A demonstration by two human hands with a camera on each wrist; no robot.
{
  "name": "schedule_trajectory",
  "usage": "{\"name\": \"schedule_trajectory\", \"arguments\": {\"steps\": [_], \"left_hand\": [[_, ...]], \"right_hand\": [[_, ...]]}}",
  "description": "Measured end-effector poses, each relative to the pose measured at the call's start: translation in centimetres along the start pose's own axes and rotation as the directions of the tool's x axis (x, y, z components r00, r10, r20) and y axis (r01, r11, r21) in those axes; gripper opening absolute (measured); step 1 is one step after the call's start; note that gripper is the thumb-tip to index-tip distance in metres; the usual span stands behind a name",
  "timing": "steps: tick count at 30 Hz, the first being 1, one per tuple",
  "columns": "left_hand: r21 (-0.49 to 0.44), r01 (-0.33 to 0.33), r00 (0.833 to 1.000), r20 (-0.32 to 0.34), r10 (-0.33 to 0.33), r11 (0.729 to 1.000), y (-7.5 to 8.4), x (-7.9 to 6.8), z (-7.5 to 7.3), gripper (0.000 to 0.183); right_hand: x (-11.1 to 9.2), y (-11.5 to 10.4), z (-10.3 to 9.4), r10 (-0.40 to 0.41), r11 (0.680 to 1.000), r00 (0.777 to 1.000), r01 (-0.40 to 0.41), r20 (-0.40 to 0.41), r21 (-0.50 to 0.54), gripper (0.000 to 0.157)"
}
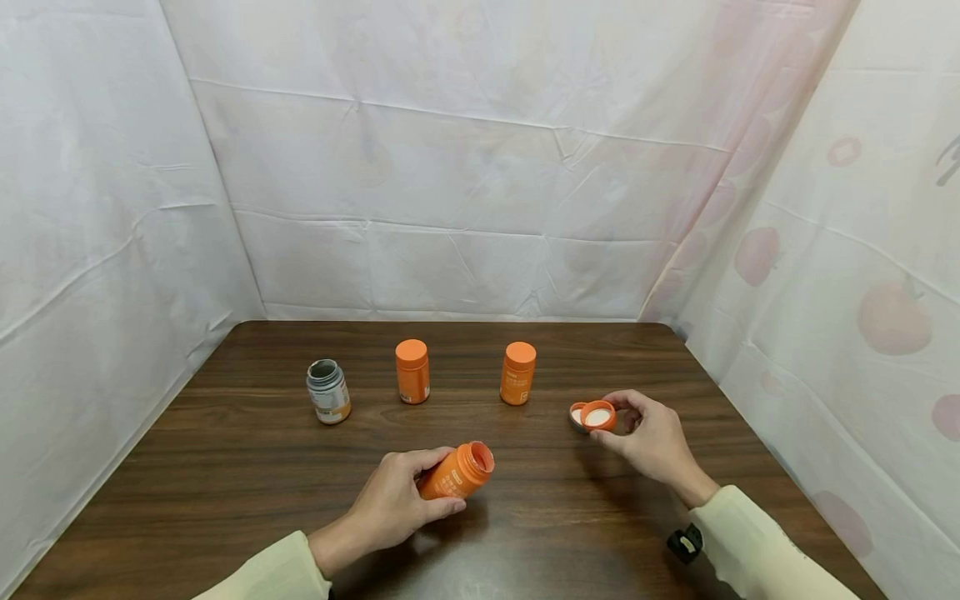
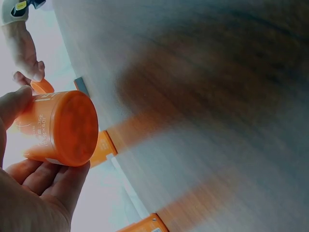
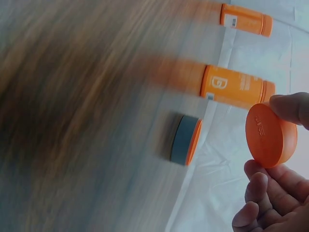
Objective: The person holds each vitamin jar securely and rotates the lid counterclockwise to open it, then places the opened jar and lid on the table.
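Note:
My left hand (image 1: 397,497) grips an uncapped orange bottle (image 1: 459,472) above the table, its open mouth tilted up to the right. In the left wrist view the bottle's round base (image 2: 76,128) faces the camera, thumb on one side and fingers on the other. My right hand (image 1: 651,437) pinches an orange lid (image 1: 599,416) by its edge, white inner side up. The right wrist view shows the lid's outer face (image 3: 264,135) held between thumb and fingers. Close beyond it, a grey lid (image 3: 184,139) with an orange inner rim lies on the table.
An uncapped grey bottle (image 1: 328,392) stands at the left of the dark wooden table (image 1: 225,467). Two capped orange bottles, one (image 1: 412,372) left of centre and another (image 1: 518,373) right of centre, stand toward the back. White cloth (image 1: 450,167) hangs around the table.

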State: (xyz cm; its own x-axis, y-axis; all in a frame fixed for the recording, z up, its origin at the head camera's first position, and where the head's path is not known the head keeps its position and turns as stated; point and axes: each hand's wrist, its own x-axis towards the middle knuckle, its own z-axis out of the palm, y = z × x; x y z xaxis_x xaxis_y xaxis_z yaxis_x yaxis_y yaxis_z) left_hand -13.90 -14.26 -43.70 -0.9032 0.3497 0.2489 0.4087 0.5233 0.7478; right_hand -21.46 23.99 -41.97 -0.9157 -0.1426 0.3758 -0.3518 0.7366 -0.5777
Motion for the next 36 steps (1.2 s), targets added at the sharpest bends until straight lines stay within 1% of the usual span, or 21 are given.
{"name": "schedule_trajectory", "arguments": {"steps": [3, 8, 16, 22, 27, 36], "left_hand": [[-0.010, 0.001, 1.000, -0.004, -0.001, 1.000, 0.0, 0.0, 0.0, 0.060], [-0.023, 0.004, 1.000, -0.016, -0.004, 1.000, 0.0, -0.1, -0.1, 0.060], [-0.039, 0.034, 0.999, -0.040, -0.035, 0.999, 0.1, -0.2, -0.2, 0.055], [-0.065, 0.052, 0.996, -0.072, -0.056, 0.997, 0.0, -0.2, -0.4, 0.057], [-0.099, 0.075, 0.992, -0.089, -0.084, 0.992, -0.1, -0.5, -0.5, 0.057], [-0.122, 0.072, 0.990, -0.113, -0.086, 0.990, -0.3, -0.6, -0.8, 0.058]], "right_hand": [[0.2, 0.6, -0.1, 0.022, 1.000, 1.000, -0.022, 0.004, -0.015, 0.046], [0.4, 1.2, -0.4, 0.036, 0.999, 0.999, -0.036, -0.009, -0.031, 0.047], [0.9, 2.1, -0.8, 0.077, 0.995, 0.997, -0.077, -0.015, -0.069, 0.049], [1.1, 2.9, -1.0, 0.127, 0.988, 0.992, -0.127, -0.006, -0.087, 0.051], [1.2, 3.2, -0.8, 0.141, 0.986, 0.990, -0.140, 0.006, -0.090, 0.053], [1.6, 3.9, -0.7, 0.174, 0.975, 0.984, -0.169, 0.026, -0.143, 0.054]]}}
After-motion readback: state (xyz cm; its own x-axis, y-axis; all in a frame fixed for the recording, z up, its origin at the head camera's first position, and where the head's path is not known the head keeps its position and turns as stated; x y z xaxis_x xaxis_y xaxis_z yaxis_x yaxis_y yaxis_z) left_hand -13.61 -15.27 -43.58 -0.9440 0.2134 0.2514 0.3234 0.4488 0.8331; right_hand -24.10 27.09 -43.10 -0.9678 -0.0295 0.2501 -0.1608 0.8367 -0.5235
